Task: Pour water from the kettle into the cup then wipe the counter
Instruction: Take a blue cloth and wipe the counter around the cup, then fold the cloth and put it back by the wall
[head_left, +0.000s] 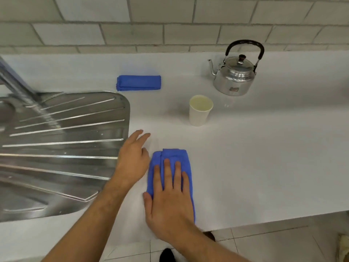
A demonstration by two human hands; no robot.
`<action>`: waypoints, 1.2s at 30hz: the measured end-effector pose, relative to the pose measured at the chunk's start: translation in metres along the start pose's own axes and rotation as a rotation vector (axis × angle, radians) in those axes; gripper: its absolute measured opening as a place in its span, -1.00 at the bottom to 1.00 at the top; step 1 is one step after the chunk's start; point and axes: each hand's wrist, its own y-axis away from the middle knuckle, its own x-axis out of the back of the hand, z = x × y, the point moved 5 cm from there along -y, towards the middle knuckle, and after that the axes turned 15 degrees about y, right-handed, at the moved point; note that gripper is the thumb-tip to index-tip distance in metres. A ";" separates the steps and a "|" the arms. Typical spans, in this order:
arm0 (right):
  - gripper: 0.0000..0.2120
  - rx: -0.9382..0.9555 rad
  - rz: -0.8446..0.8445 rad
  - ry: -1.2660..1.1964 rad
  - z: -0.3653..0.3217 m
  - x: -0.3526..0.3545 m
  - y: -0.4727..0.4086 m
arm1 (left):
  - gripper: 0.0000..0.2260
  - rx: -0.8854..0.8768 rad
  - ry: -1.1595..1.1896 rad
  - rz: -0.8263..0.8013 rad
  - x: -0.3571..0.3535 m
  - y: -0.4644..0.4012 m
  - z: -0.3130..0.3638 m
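A blue folded cloth [181, 157] lies on the white counter [255, 157] near its front edge. My right hand [168, 197] presses flat on it, fingers spread over the cloth. My left hand [134, 157] rests on the counter just left of the cloth, fingers apart and holding nothing. A white paper cup [200, 112] stands upright farther back, with liquid inside. Behind it to the right sits a metal kettle [235, 76] with a black handle, its spout pointing left.
A second folded blue cloth [138, 83] lies near the tiled wall. A steel sink drainboard [62, 144] fills the left side, with a tap [17, 82] above it. The counter's front edge [283, 220] drops to a tiled floor at the lower right.
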 end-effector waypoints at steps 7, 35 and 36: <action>-0.39 0.244 -0.061 -0.163 -0.039 0.012 -0.024 | -0.75 0.213 0.055 0.297 0.053 0.041 -0.022; -0.64 0.625 -0.426 -0.156 0.046 0.092 -0.186 | -0.75 0.764 0.163 -0.128 0.004 0.025 -0.006; -0.66 0.632 -0.454 -0.163 0.046 0.096 -0.188 | -0.75 0.764 0.174 -0.141 0.006 0.022 -0.005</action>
